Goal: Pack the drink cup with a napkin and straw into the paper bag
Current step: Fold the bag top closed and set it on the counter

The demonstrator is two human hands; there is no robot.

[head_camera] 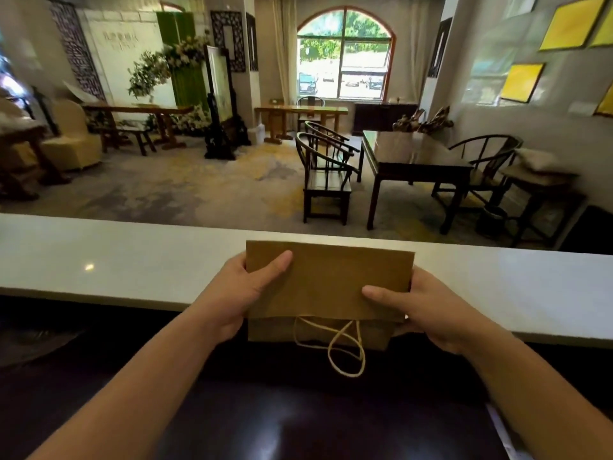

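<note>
A brown paper bag [326,282], folded flat, is held in the air over the near edge of a pale counter [132,260]. Its twine handles [345,346] dangle from the lower edge. My left hand [243,293] grips the bag's left side with the thumb on top. My right hand [421,310] grips the right side, thumb pressed on the front face. No drink cup, napkin or straw is in view.
A dark glossy surface [298,426] lies below the counter, close to me. Beyond the counter is a room with dark wooden chairs [326,180], a dark table [414,157] and an arched window [345,54]. A white sheet's edge [501,433] shows at lower right.
</note>
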